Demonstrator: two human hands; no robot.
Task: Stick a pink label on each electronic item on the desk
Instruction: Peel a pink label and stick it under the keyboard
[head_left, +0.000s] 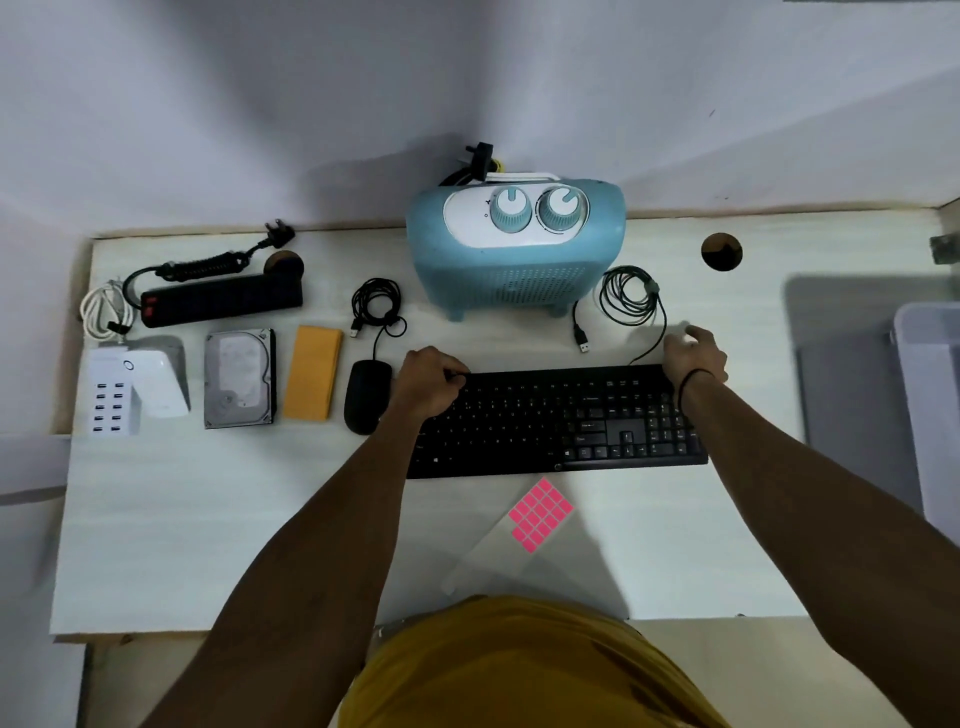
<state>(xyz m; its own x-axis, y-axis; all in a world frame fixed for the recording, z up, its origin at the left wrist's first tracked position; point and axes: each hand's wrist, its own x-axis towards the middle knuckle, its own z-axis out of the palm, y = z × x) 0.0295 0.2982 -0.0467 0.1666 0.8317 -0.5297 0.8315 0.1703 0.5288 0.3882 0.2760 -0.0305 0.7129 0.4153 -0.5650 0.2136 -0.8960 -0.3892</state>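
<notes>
both hands, left hand (428, 382) and right hand (693, 356), are curling around the keyboard (556, 421) ends, so sliding it nearer is risking covering the pink label sheet (540, 514) just beside its front edge.

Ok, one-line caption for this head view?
Both hands grip the keyboard ends; pink label sheet lies unused on the desk.

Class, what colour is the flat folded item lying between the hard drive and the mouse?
Orange-yellow; the folded item shows best in the head view.
</notes>
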